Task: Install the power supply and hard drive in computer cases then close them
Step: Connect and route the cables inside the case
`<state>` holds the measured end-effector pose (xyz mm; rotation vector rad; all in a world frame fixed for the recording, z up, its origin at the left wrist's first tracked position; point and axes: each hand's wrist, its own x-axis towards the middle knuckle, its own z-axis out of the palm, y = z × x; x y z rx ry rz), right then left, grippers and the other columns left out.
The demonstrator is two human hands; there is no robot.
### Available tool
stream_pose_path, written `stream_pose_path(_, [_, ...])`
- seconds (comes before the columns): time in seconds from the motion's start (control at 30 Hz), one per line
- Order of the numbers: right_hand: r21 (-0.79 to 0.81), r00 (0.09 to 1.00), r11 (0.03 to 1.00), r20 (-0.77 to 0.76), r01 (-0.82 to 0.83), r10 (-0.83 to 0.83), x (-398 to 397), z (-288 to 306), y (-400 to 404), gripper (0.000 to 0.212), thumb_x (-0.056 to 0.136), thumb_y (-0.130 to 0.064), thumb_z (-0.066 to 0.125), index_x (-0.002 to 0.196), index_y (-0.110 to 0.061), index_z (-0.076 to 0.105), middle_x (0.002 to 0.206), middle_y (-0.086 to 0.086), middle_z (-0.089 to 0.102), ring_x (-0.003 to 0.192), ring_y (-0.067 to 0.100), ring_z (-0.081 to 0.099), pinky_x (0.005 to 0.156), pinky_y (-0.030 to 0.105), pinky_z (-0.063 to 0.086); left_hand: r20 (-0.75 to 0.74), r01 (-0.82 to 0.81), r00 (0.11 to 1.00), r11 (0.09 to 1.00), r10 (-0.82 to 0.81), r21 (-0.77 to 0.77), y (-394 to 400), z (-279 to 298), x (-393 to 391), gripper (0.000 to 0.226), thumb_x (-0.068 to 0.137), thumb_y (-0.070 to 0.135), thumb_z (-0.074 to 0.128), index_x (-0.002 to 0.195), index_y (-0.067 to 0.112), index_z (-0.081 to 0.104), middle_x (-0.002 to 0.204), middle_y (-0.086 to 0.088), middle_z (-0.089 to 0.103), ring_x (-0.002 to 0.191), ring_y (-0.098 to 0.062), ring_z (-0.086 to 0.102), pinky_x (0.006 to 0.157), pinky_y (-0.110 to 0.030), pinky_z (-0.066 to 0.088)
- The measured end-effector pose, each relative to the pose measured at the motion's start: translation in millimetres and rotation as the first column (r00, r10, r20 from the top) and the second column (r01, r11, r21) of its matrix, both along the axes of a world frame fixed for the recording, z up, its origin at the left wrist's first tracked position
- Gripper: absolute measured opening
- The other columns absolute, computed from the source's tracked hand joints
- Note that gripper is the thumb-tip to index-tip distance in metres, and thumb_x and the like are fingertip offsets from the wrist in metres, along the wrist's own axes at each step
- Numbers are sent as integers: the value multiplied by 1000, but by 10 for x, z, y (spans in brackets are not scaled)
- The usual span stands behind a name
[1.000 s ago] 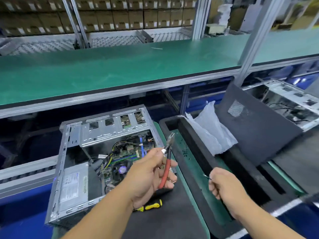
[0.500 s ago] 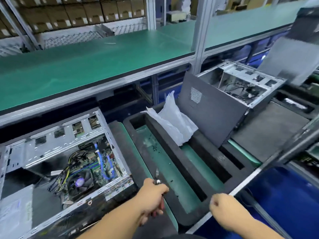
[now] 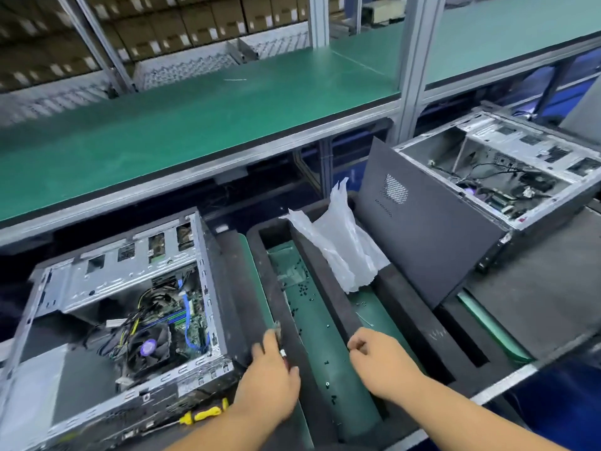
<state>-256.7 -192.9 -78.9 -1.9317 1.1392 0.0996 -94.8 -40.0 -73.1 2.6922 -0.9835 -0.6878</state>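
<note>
An open computer case [image 3: 81, 275] lies on its side at the left, showing its motherboard, fan and cables, with a grey power supply [image 3: 39, 388] in its near corner. A second open case [image 3: 507, 177] lies at the far right, and a black side panel [image 3: 422, 229] leans against it. My left hand [image 3: 270, 379] grips red-handled pliers [image 3: 279, 333], whose tip points at the foam tray's left wall just right of the near case. My right hand [image 3: 380, 356] hovers over the tray with its fingers curled; nothing shows in them.
Between the cases sits a black foam tray [image 3: 299, 323] with green-bottomed channels holding several small black screws. A crumpled plastic bag [image 3: 344, 252] stands in its far part. A yellow-and-black screwdriver [image 3: 205, 415] lies before the near case. A green shelf [image 3: 195, 118] overhangs the back.
My view swung right, bringing the second case into sight. My left hand lowered the pliers from above the near case to the tray's edge. My right hand moved forward over the tray.
</note>
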Motion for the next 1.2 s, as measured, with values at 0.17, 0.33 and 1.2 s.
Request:
stream_pose_path(0.17, [42,998,997,0,-69,69,85,-152,-176,19,90,-28,49,105,-40,54,79,-11,65,64,10,60,64,33,55,115,210,964,951,-240,227,67,-111,82,64,103,36,38,157,45,5,128,-12,42,96,-31,67,83,-42,57])
stream_pose_path(0.33, [-1,993,993,-12,-120,120,156,-220,-295,18,90,-27,49,105,-37,48,72,-8,62,52,8,53,48,27,45,159,182,954,913,-254,364,-44,-158,79,52,97,61,39,135,27,32,121,-10,50,102,-37,63,78,-44,51])
stream_pose_path(1.2, [-87,876,871,-46,-483,480,314,-62,2,9,96,-37,51,105,-40,50,87,-11,61,65,5,56,61,23,47,160,-220,965,974,209,49,610,-13,-14,21,96,50,43,90,30,44,100,5,63,96,-21,64,74,-35,49])
